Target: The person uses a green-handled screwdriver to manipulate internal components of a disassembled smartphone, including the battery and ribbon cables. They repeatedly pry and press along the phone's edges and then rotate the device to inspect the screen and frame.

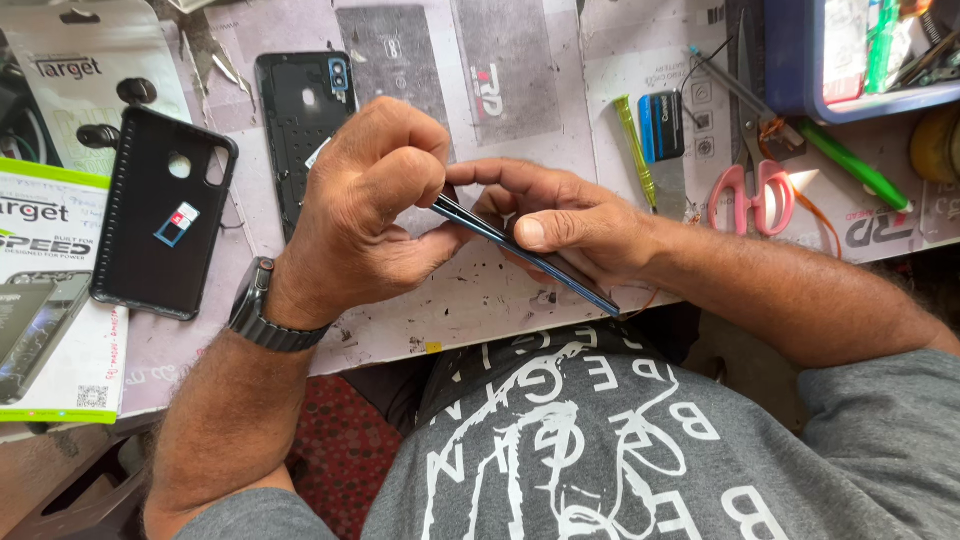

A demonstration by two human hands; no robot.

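A thin blue-edged phone (pixel 540 255) is held edge-on over the front of the worktable. My right hand (pixel 560 225) grips it from the right, thumb pressed on its upper face. My left hand (pixel 375 200), with a dark wristwatch (pixel 262 310) on the wrist, curls over the phone's far end, fingers bent tightly against its edge. Whether a small tool sits in those fingers is hidden.
A black phone case (pixel 160 215) lies at left on printed packages (pixel 50 300). A dark phone back panel (pixel 300 115) sits behind my left hand. A green screwdriver (pixel 635 150), pink-handled scissors (pixel 750 190), a green pen (pixel 855 165) and a blue tray (pixel 800 60) lie at right.
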